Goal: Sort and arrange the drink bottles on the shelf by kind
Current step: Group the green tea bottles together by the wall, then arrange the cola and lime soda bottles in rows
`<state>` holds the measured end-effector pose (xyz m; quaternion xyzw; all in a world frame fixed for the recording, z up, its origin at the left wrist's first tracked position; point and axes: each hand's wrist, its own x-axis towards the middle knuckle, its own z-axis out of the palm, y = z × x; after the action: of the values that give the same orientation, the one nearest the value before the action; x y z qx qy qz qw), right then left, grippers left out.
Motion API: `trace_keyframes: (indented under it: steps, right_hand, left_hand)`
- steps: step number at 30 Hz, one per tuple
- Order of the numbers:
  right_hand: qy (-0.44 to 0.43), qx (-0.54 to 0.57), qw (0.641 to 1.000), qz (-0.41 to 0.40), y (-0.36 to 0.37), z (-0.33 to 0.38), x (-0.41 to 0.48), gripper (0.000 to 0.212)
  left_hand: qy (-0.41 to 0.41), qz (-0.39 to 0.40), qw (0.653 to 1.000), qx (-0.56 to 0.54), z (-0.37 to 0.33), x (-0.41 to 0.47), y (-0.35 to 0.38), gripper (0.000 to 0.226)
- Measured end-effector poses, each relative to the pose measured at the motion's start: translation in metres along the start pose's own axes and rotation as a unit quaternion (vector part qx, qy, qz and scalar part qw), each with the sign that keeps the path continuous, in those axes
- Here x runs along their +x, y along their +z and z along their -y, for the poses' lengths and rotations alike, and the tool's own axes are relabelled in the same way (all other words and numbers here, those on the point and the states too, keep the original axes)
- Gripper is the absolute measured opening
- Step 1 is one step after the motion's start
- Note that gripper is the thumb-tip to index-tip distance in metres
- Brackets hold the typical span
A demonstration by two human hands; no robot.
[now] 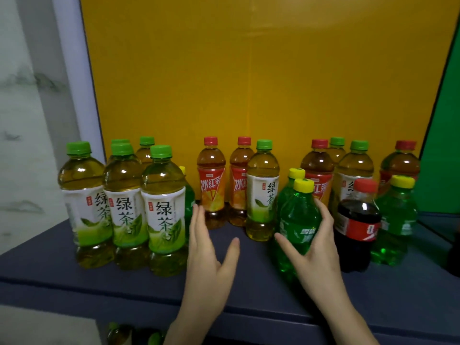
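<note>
Drink bottles stand on a dark blue shelf (139, 290). Several green tea bottles (163, 210) with green caps cluster at the left. Two red-capped iced tea bottles (211, 185) stand at the back middle, with one green tea bottle (262, 192) beside them. My right hand (316, 250) wraps around a green soda bottle (297, 227) with a yellow cap. My left hand (209, 247) hovers open with straight fingers, just right of the green tea cluster, holding nothing. A cola bottle (357, 227) and another green soda bottle (395, 222) stand to the right.
A yellow panel (249, 83) forms the shelf's back and a green panel (445, 145) its right side. More iced tea and green tea bottles (353, 170) stand mixed at the back right. Another yellow-capped green soda bottle (189, 195) hides behind the left cluster. Bottles (119, 332) show on a lower level.
</note>
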<state>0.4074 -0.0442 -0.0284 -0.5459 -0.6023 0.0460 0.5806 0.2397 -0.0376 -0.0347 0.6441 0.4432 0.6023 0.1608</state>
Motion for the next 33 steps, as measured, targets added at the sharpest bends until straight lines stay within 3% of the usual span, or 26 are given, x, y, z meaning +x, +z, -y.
trace_keyframes:
  steps: [9,19,24,33]
  right_hand:
    - [0.002,0.06,0.997,0.054,-0.005,-0.006,-0.001,0.089]
    - [-0.003,0.065,0.996,0.065,-0.007,-0.007,-0.004,0.089]
    - [-0.003,0.063,0.996,0.063,-0.006,-0.007,-0.003,0.089]
    - [-0.02,0.062,0.996,0.056,-0.005,-0.007,-0.005,0.088]
  left_hand:
    - [-0.025,-0.093,0.987,0.129,-0.001,0.043,0.022,0.093]
    - [-0.057,-0.146,0.97,0.187,-0.005,0.075,0.031,0.082]
    - [-0.121,-0.161,0.95,0.241,0.001,0.085,0.034,0.09]
    - [-0.204,-0.193,0.951,0.129,-0.002,0.101,0.031,0.067]
